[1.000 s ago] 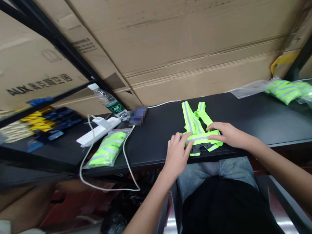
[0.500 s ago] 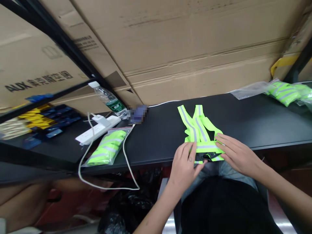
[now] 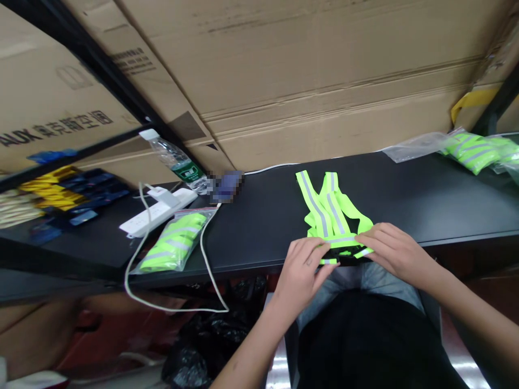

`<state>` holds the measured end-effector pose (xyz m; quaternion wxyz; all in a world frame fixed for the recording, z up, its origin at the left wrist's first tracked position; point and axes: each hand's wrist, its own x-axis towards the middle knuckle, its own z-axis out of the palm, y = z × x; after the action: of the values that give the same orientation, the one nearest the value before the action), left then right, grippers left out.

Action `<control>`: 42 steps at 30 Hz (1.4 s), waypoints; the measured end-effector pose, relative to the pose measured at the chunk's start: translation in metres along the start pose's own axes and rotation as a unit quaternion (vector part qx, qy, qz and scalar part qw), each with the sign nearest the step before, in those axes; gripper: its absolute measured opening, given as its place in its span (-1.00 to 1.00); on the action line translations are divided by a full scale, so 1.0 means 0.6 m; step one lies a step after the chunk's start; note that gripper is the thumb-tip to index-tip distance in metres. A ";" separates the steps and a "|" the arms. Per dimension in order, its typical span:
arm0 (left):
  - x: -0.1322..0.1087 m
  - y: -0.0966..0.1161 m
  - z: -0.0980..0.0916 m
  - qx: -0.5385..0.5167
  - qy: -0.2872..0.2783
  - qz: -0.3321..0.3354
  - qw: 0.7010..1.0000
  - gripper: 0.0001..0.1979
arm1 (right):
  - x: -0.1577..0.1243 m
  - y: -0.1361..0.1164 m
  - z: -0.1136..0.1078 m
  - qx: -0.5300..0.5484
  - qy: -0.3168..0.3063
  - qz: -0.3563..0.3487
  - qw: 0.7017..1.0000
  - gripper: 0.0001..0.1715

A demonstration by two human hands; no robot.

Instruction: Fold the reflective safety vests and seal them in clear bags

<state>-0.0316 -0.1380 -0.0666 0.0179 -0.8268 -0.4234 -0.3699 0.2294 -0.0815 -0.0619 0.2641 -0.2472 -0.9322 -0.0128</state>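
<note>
A lime-yellow reflective safety vest [image 3: 330, 213] lay flat on the black bench [image 3: 259, 237], its grey-striped shoulder straps pointing to 12 o'clock and its lower band near the bench's front edge. A black buckle [image 3: 344, 254] showed at that band, partly hidden by the hands.

The left hand [image 3: 302, 275] was at the vest's 7 o'clock, its fingers [image 3: 316, 249] curled over the band and apparently pinching it. The right hand [image 3: 395, 251] came in from 4 o'clock, its fingers [image 3: 367, 235] closed on the band's other end. The two hands were near each other, with only the short stretch of band and buckle between them.

At 9 o'clock from the vest, a zip bag of folded reflective vest [image 3: 174, 243] lay just beside a white power strip [image 3: 158, 212], with a white cable [image 3: 205, 254] looping around the bag. A plastic water bottle [image 3: 174, 162] lay on its side at 10 o'clock, next to a pixelated object [image 3: 227, 186]. At 2 o'clock, more bagged vests [image 3: 472, 152] lay at the bench's far end beside a loose clear plastic bag [image 3: 416, 147]. Large cardboard cartons [image 3: 284, 81] stood behind the bench.
</note>
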 end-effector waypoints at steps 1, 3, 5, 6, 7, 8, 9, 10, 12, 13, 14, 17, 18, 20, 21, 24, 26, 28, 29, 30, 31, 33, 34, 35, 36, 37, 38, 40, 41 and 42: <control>0.008 -0.002 0.000 -0.025 -0.005 -0.021 0.999 -0.83 | 0.010 0.003 -0.004 0.013 -0.009 0.010 1.000 -0.68; 0.027 -0.007 -0.001 -0.065 -0.023 -0.077 0.995 -0.87 | 0.033 0.012 -0.013 0.047 -0.035 0.038 0.998 -0.68; 0.049 -0.013 -0.001 -0.080 -0.046 -0.139 0.986 -0.80 | 0.058 0.025 -0.020 0.089 -0.058 0.068 0.992 -0.63; 0.060 -0.018 0.000 -0.075 -0.057 -0.167 0.981 -0.75 | 0.069 0.032 -0.022 0.108 -0.065 0.080 0.989 -0.60; 0.069 -0.023 0.002 -0.060 -0.068 -0.190 0.978 -0.69 | 0.080 0.041 -0.021 0.123 -0.069 0.089 0.986 -0.57; 0.077 -0.030 0.004 -0.039 -0.078 -0.209 0.974 -0.64 | 0.089 0.049 -0.019 0.131 -0.073 0.095 0.984 -0.55; 0.084 -0.038 0.007 -0.016 -0.087 -0.223 0.971 -0.59 | 0.097 0.058 -0.014 0.133 -0.079 0.100 0.983 -0.53; 0.090 -0.047 0.011 0.007 -0.095 -0.233 0.968 -0.57 | 0.105 0.067 -0.007 0.125 -0.088 0.101 0.983 -0.51; 0.097 -0.063 0.021 0.045 -0.101 -0.249 0.962 -0.59 | 0.116 0.080 0.011 0.072 -0.103 0.103 0.987 -0.49; 0.100 -0.069 0.026 0.059 -0.098 -0.256 0.960 -0.64 | 0.120 0.083 0.021 0.037 -0.103 0.106 0.988 -0.49; 0.103 -0.073 0.030 0.073 -0.091 -0.262 0.958 -0.70 | 0.124 0.085 0.030 0.003 -0.096 0.110 0.989 -0.51; 0.112 -0.074 0.039 0.118 -0.064 -0.266 0.955 -0.77 | 0.126 0.074 0.045 -0.059 -0.046 0.137 0.988 -0.63; 0.115 -0.071 0.041 0.128 -0.061 -0.255 0.956 -0.80 | 0.124 0.067 0.044 -0.068 -0.035 0.128 0.989 -0.64; 0.119 -0.063 0.042 0.141 -0.065 -0.224 0.962 -0.90 | 0.115 0.050 0.037 -0.086 -0.028 0.069 0.994 -0.62; 0.120 -0.059 0.042 0.146 -0.068 -0.208 0.965 -0.90 | 0.108 0.042 0.031 -0.088 -0.027 0.029 0.995 -0.58; 0.113 -0.044 0.039 0.158 -0.073 -0.177 0.969 -0.80 | 0.082 0.019 0.016 -0.065 -0.019 -0.022 0.997 -0.58; 0.102 -0.032 0.034 0.155 -0.084 -0.141 0.974 -0.76 | 0.062 0.009 0.013 -0.059 -0.009 0.011 0.998 -0.64; 0.086 -0.018 0.028 0.141 -0.091 -0.090 0.982 -0.71 | 0.046 0.003 0.016 -0.075 -0.011 0.042 0.996 -0.40; 0.077 -0.011 0.025 0.134 -0.091 -0.069 0.984 -0.61 | 0.039 0.001 0.019 -0.085 -0.012 0.050 0.995 -0.28; 0.069 -0.005 0.022 0.129 -0.088 -0.057 0.986 -0.47 | 0.034 0.000 0.023 -0.091 -0.014 0.053 0.994 -0.21; 0.061 0.001 0.020 0.127 -0.085 -0.053 0.987 -0.36 | 0.031 0.000 0.025 -0.095 -0.016 0.051 0.994 -0.17; 0.046 0.009 0.018 0.125 -0.079 -0.051 0.988 -0.33 | 0.027 0.001 0.028 -0.099 -0.019 0.038 0.994 -0.16; 0.040 0.012 0.017 0.123 -0.075 -0.042 0.989 -0.40 | 0.025 0.001 0.027 -0.101 -0.020 0.029 0.994 -0.18; 0.034 0.015 0.017 0.122 -0.067 -0.028 0.990 -0.48 | 0.023 0.001 0.026 -0.105 -0.019 0.020 0.994 -0.22; 0.028 0.017 0.017 0.120 -0.057 -0.011 0.991 -0.56 | 0.021 0.001 0.023 -0.111 -0.017 0.012 0.994 -0.28; 0.023 0.019 0.016 0.118 -0.046 0.007 0.992 -0.62 | 0.019 0.001 0.020 -0.117 -0.012 0.007 0.993 -0.35; 0.019 0.021 0.015 0.115 -0.035 0.023 0.992 -0.66 | 0.018 0.000 0.017 -0.124 -0.006 0.004 0.992 -0.42; 0.014 0.024 0.011 0.107 -0.022 0.041 0.993 -0.71 | 0.017 0.002 0.009 -0.134 0.004 0.001 0.991 -0.51; 0.016 0.024 0.007 0.100 -0.023 0.043 0.994 -0.72 | 0.019 0.004 0.006 -0.134 0.005 0.000 0.991 -0.52; 0.020 0.022 0.003 0.093 -0.030 0.039 0.994 -0.74 | 0.024 0.008 0.002 -0.128 0.003 -0.001 0.992 -0.52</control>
<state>-0.0166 -0.1378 -0.0568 0.0966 -0.8480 -0.4237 -0.3033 0.2205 -0.0705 -0.0565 0.2329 -0.2776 -0.9225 -0.1333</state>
